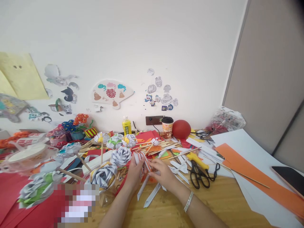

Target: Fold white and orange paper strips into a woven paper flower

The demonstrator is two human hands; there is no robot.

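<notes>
My left hand [135, 173] and my right hand [163, 172] meet over the wooden table [213, 202], both closed on a folded white-and-orange paper piece [142, 159] held between them. Loose folded white paper strips [152, 194] lie on the table under and in front of my hands. Just left of my left hand stand several grey-and-white paper flowers [120, 156] on wooden sticks. A bead bracelet sits on my right wrist.
Black scissors [200, 175] and a yellow glue gun [197, 160] lie right of my hands. Orange paper [256, 180], white sheets and a dark phone [291, 179] fill the right side. A paper cup [167, 128], red ball [181, 129], yellow bottle [126, 125] and red paper [14, 196] stand around.
</notes>
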